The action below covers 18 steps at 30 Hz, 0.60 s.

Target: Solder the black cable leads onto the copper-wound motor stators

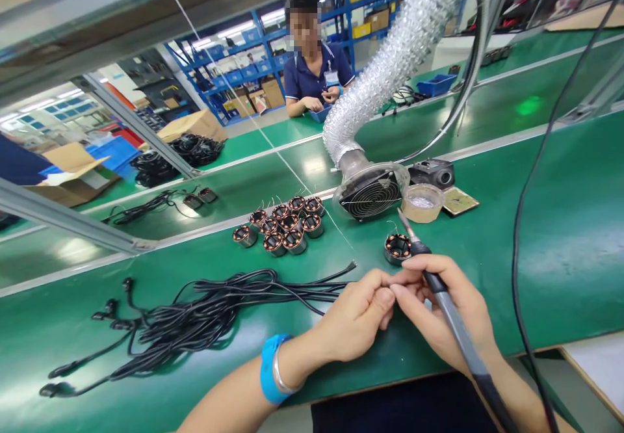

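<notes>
My left hand [358,313], with a blue band and a bracelet at its wrist, is closed in a pinch at the ends of the black cables [234,303]; the pinched part is too small to make out. Against its fingertips are those of my right hand [451,309], which holds a soldering iron [451,319] with the tip pointing up and away. One copper-wound stator [398,249] sits just beyond the right fingers. Several more stators [289,222] stand grouped on the green bench [341,371], beyond the cables.
A fume extractor [373,194] with a silver duct [385,62] stands behind the single stator. Beside it are a round tin [422,203], a sponge tray [459,201] and a dark holder [433,173]. A black cord [519,238] hangs at right. Across the bench sits a person [312,72].
</notes>
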Available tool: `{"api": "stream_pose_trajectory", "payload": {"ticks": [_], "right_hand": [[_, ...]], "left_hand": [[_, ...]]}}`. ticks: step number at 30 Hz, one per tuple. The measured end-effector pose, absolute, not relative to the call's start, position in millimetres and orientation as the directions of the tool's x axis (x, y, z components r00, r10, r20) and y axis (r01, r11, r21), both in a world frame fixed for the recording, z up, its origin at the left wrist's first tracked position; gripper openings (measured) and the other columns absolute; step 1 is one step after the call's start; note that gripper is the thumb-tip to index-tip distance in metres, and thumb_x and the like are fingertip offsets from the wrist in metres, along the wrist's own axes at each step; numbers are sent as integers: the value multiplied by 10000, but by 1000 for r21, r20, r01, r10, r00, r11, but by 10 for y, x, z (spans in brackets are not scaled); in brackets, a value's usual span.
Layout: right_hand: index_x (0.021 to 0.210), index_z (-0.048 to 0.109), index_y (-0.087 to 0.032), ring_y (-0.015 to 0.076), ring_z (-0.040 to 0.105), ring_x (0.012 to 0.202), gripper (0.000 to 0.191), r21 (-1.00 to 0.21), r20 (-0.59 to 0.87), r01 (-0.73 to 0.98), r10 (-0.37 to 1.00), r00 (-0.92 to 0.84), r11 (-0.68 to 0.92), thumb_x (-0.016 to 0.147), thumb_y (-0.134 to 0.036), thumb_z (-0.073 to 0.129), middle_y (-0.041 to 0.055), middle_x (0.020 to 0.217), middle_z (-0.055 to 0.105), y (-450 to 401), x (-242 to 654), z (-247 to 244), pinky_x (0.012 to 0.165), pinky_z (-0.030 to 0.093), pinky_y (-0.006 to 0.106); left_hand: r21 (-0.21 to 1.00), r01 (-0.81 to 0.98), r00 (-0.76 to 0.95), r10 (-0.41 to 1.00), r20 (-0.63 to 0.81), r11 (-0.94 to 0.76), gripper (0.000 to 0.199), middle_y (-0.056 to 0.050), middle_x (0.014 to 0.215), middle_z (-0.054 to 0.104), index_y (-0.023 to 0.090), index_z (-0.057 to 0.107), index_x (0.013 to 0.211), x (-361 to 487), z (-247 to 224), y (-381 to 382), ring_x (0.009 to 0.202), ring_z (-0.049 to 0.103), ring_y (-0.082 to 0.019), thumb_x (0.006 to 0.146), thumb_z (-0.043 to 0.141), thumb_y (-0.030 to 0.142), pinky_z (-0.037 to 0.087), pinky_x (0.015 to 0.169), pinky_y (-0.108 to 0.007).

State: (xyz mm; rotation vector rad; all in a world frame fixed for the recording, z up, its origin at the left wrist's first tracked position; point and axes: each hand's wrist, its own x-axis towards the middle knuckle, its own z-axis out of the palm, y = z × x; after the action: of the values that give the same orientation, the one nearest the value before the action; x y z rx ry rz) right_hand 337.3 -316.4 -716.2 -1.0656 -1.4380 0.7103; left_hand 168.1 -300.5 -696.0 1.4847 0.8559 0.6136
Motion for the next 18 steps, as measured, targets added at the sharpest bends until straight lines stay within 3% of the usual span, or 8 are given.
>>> {"api": "stream_pose_trajectory", "payload": {"ticks": [6,11,14,18], "right_hand": [[1092,550,-221,82,638,539,249,-842,491,366,844,215,397,880,-244,678,-17,795,705,-3172,3101,-7149,484,532,147],[1171,529,-204,96,667,552,323,-812,547,394,796,259,430,889,-210,685,-10,821,710,-3238,2966,-7230,497,553,160],[1170,547,-201,102,674,604,309,-714,634,491,758,151,499,889,-167,670,-6,833,698,-3260,2994,-7255,592,587,190],[1181,554,-200,126,660,685,328,-587,684,561,728,-41,584,879,-177,678,14,891,672,-3189,3117,-7143,707,600,260]], "left_hand": [[993,-93,317,948,-44,78,358,80,598,400,184,469,892,1784,-7119,-3060,558,345,-82,988,478,529,308,563,-217],[936,-247,353,923,-152,249,441,119,523,294,216,415,858,1750,-7134,-2957,450,209,-74,894,552,634,199,444,-210],[962,-101,396,898,-194,252,424,101,556,320,215,421,832,1644,-7075,-2881,467,236,-78,900,531,619,224,456,-212],[942,335,437,889,-141,-16,286,5,747,540,192,490,804,1553,-6950,-2836,685,477,-134,981,447,413,400,647,-259]]}}
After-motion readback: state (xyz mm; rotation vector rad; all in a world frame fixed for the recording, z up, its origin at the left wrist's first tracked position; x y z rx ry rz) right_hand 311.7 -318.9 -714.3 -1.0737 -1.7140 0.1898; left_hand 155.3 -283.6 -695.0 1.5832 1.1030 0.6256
